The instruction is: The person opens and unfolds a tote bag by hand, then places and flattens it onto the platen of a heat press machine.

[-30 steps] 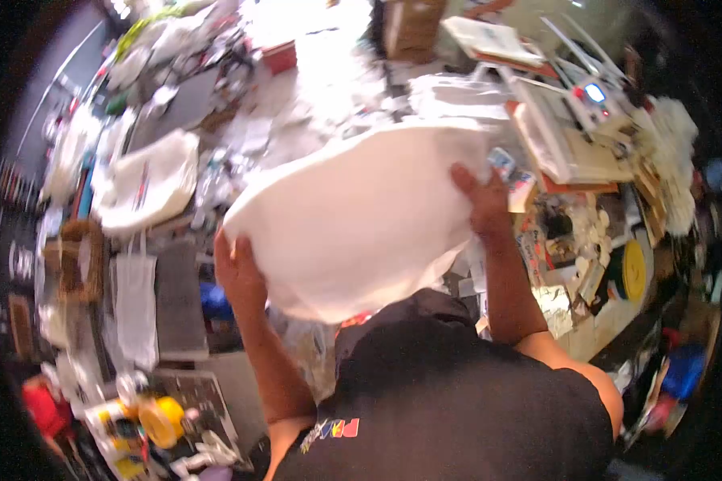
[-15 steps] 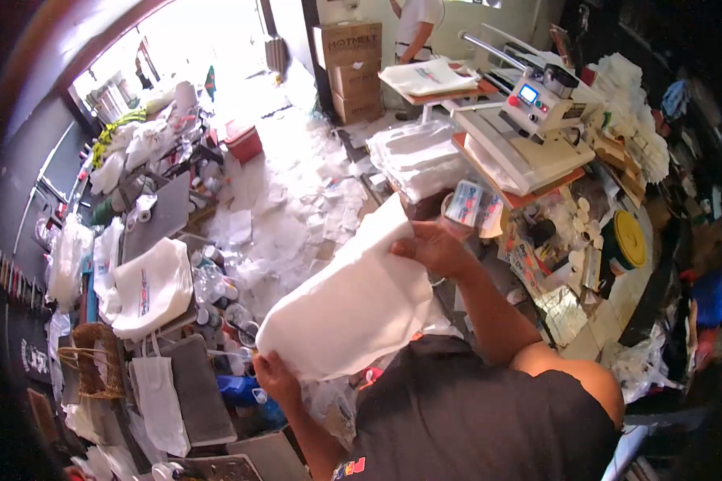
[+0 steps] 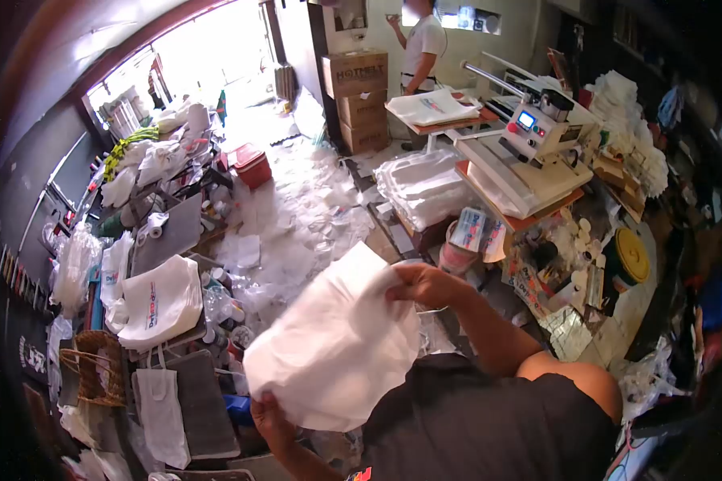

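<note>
Between my two hands I hold a plain white cloth bag (image 3: pixel 337 345), spread out in front of my body. My left hand (image 3: pixel 272 418) grips its lower left edge, thumb on top. At its upper right edge my right hand (image 3: pixel 425 286) pinches the cloth with bent fingers. No print shows on the face turned up to me. Left of it, a stack of white printed bags (image 3: pixel 168 298) lies on a support. A narrow white bag with handles (image 3: pixel 162 413) rests on a grey board (image 3: pixel 204 401) nearby.
A heat press (image 3: pixel 533 152) stands at right, beside a stand bearing printed white bags (image 3: pixel 435 106). Cartons (image 3: pixel 357 74) are piled at the back near another person (image 3: pixel 422 48). White scraps (image 3: pixel 297 208) litter the floor. A red bin (image 3: pixel 251 166) and a wicker basket (image 3: pixel 100 369) stand at left.
The white bag has come lower and nearer my body, its top edge now spread wider. Both my hands have moved down with it. My view has tilted up slightly, showing more of the other person.
</note>
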